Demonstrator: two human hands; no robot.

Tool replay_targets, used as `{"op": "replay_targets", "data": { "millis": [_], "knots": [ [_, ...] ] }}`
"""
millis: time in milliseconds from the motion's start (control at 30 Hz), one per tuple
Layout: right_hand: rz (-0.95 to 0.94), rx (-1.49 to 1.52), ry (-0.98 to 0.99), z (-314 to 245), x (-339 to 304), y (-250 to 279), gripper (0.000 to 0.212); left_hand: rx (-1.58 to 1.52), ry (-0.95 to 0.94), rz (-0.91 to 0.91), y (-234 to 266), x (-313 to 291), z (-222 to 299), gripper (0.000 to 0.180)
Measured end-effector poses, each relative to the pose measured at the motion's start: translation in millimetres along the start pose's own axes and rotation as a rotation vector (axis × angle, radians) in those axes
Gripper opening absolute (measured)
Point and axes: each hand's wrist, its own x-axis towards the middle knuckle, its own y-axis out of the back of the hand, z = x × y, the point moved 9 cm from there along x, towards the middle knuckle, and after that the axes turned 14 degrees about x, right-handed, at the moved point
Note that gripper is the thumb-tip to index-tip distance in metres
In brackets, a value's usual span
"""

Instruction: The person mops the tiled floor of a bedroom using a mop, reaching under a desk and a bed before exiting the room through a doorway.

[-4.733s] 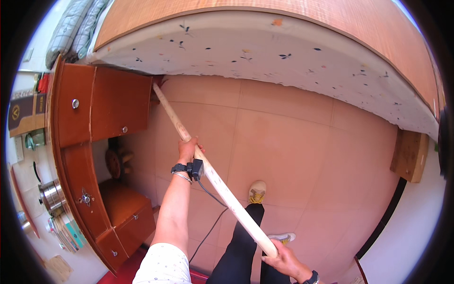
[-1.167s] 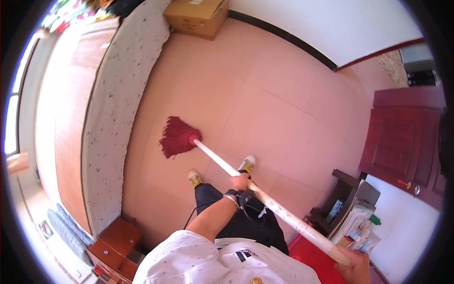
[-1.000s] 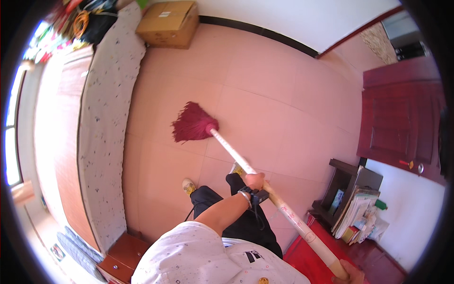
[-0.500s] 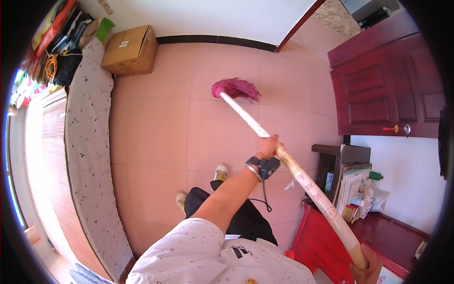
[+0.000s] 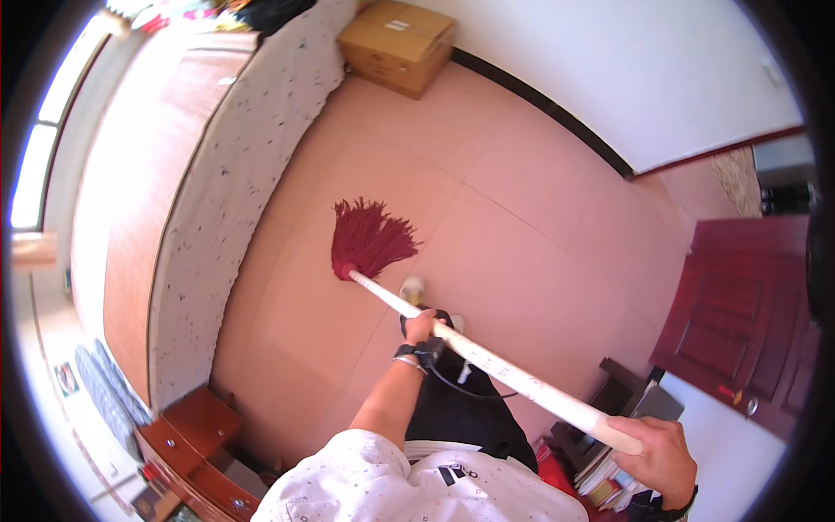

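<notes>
A mop with a dark red stringy head [image 5: 372,238] and a long pale handle [image 5: 531,383] runs slantwise across the view. Its strands lie fanned out on the pink tiled floor, pointing away from me. My left hand [image 5: 424,327], with a black device and a bracelet at the wrist, is wrapped round the lower part of the handle. Near the handle's top end, my right hand [image 5: 658,454] grips it from above. One of my shoes [image 5: 412,289] shows just below the mop head.
A cloth-draped bed or bench [image 5: 209,209] runs along the left. A cardboard box [image 5: 397,45] stands by the far wall. At right is a dark red door [image 5: 739,313]; a wooden drawer unit [image 5: 196,426] stands lower left, and papers [image 5: 600,478] are stacked lower right.
The view has turned, shifting the room. The mop head has come nearer my feet and toward the bed side, its strands now spread outward. Both hands remain on the handle.
</notes>
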Motion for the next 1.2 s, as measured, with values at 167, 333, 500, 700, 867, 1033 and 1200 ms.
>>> {"op": "replay_targets", "data": {
  "millis": [167,333,500,700,867,1033,1200],
  "knots": [
    [-0.319,-0.268,0.18,-57.3,77.0,-42.6,0.039,-0.245,0.089,0.175,102.6,24.9,4.6,0.027],
    [-0.347,-0.339,0.345,-113.2,162.1,-75.7,0.036,-0.588,0.14,0.404,181.5,61.0,-6.0,0.021],
    [-0.384,-0.36,0.402,-155.0,229.1,-68.0,0.036,-0.581,0.264,0.273,168.6,79.4,39.3,0.01],
    [-0.349,-0.281,0.215,-169.7,274.3,-1.9,0.039,-0.328,0.294,0.278,117.9,86.3,138.3,0.01],
    [-0.127,-0.132,0.082,-162.4,278.9,44.1,0.039,-0.2,0.221,0.27,68.2,104.9,227.6,0.009],
    [-0.077,0.241,-0.081,-123.8,272.6,47.9,0.046,-0.036,-0.007,0.198,13.9,130.8,315.8,0.01],
    [-0.083,0.632,-0.392,-84.7,255.1,10.9,0.04,0.186,-0.166,0.098,-32.8,149.2,385.5,0.014]
  ]
}}
